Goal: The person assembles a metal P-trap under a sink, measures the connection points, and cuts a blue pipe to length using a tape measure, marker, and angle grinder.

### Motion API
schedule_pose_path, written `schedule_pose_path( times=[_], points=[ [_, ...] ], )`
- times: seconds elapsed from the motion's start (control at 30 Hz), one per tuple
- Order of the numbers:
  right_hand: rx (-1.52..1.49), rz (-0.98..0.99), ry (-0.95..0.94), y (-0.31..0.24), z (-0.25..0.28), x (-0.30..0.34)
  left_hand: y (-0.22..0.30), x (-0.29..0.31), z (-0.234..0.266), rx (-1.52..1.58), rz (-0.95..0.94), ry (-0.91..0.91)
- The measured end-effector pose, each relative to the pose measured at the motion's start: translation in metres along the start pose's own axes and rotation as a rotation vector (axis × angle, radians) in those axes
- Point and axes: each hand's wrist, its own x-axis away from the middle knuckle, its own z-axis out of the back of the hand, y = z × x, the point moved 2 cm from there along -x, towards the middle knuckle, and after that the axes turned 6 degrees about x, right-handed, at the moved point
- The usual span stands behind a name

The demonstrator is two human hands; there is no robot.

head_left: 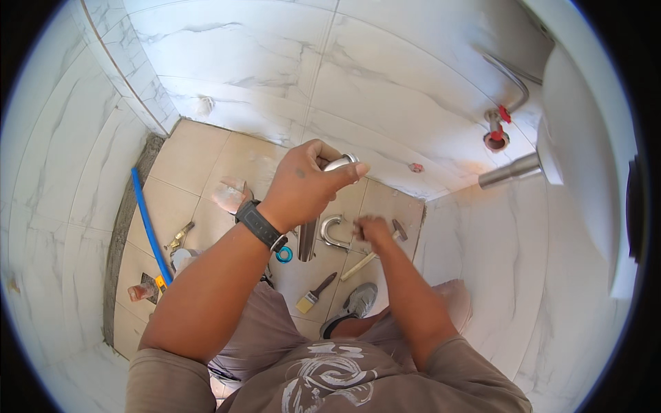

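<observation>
My left hand [310, 180], raised at the centre with a watch on its wrist, is closed round a chrome pipe [342, 162]. Its flanged rim shows between thumb and fingers. A straight chrome length [308, 242] shows below the hand and seems to be part of the same pipe, though the hand hides the join. To the right and lower, my right hand [372, 232] has its fingers curled in; what they hold, if anything, is hidden. Beside them is a chrome U-bend [333, 232] on the tiles. A hammer [365, 266] lies just below that hand.
A paintbrush [317, 293] and a teal ring [284, 254] lie on the floor. Leftward are a blue pipe [149, 224] and a brass fitting [180, 235]. On the right, a white basin [582, 151] has a metal drain pipe [509, 171]; a red-handled valve [497, 129] projects from the wall.
</observation>
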Motion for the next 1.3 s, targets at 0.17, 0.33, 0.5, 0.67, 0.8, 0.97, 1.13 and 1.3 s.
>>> schedule_pose_path(
  times=[0.17, 0.33, 0.5, 0.67, 0.8, 0.97, 1.13, 1.3],
  points=[
    [-0.168, -0.229, -0.080, 0.090, -0.037, -0.015, -0.005, -0.008, 0.001, 0.019, -0.023, 0.031],
    [-0.180, -0.374, -0.120, 0.087, -0.043, -0.025, -0.012, -0.015, 0.002, 0.012, 0.001, 0.066],
    [-0.250, -0.669, 0.065, 0.131, -0.051, -0.044, -0.007, -0.012, 0.003, -0.021, -0.093, 0.086],
    [-0.520, -0.649, -0.015, 0.180, -0.070, -0.062, -0.003, -0.003, 0.005, -0.147, -0.052, 0.037],
    [-0.517, -0.658, 0.169, 0.186, -0.071, -0.069, -0.010, -0.005, -0.001, -0.142, -0.086, 0.014],
    [-0.083, -0.065, 0.213, 0.107, -0.044, -0.057, -0.028, -0.018, -0.007, -0.019, 0.019, -0.041],
    [0.314, 0.791, 0.486, -0.047, 0.007, 0.022, -0.032, -0.020, -0.012, -0.016, 0.131, 0.038],
    [0.139, 0.933, 0.521, -0.144, 0.033, 0.124, -0.020, -0.011, -0.017, 0.080, 0.135, 0.175]
  ],
)
